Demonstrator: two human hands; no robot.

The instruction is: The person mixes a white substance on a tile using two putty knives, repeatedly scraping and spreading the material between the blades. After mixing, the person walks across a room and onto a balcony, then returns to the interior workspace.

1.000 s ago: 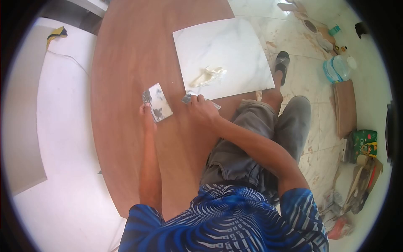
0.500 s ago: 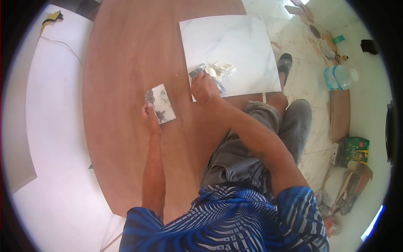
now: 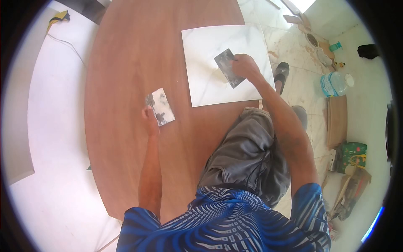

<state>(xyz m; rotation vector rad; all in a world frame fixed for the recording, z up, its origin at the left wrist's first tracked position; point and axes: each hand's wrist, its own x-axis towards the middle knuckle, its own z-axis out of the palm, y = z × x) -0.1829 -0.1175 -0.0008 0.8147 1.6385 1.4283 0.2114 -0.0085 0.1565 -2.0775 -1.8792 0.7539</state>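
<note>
My right hand (image 3: 247,67) is closed on the edge of a grey, flat rectangular scraper (image 3: 228,71), holding it tilted over a white marbled tile (image 3: 205,42). A smear of cream-coloured paste (image 3: 219,76) shows beside the scraper; whatever lies beneath the blade is hidden. To the left, my left hand (image 3: 151,117) grips a second flat rectangular scraper (image 3: 163,108) by its side. Its face is mostly covered in cream paste, with grey patches showing. This one is above the brown wooden tabletop (image 3: 121,75), apart from the tile.
The tile lies on the tabletop and reaches its right edge, next to my legs (image 3: 239,155). Along the right wall stand a large clear water bottle (image 3: 334,85), a green bag (image 3: 352,157) and cardboard (image 3: 337,119). A yellow-and-black item (image 3: 61,17) lies on the white surface at left.
My right hand has moved up and right across the tile with its scraper, now turned flatter to view. The heaped cream paste has been spread or covered. My left hand stays nearly still.
</note>
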